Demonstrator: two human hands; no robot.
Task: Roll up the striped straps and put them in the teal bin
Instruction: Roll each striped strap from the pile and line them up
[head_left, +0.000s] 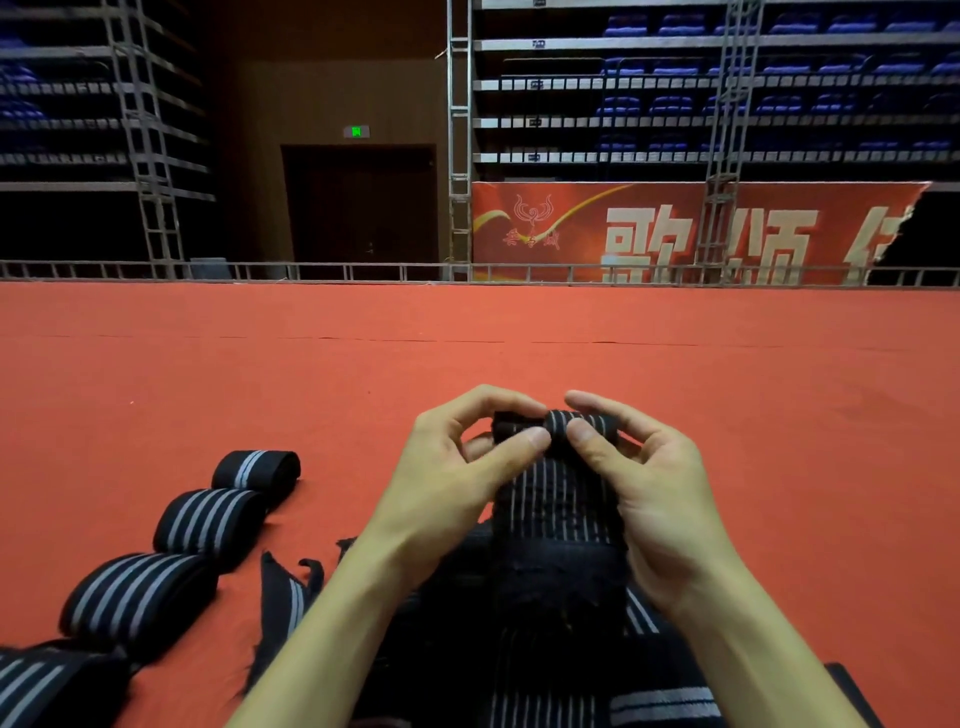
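Observation:
A black strap with thin grey stripes (558, 504) hangs from both hands above the red carpet, its top end curled into a small roll. My left hand (457, 478) pinches the left side of that roll, and my right hand (649, 483) pinches the right side. The strap's loose length runs down to a dark pile (519, 623) by my lap. Three rolled striped straps (208, 519) lie in a diagonal row on the left, with a further one (41, 680) at the bottom left corner. No teal bin shows.
A loose strap end (288, 592) lies on the red carpet (519, 338) beside my left forearm. A metal rail (363, 270) marks the carpet's far edge, with truss towers, a red banner and blue seating behind.

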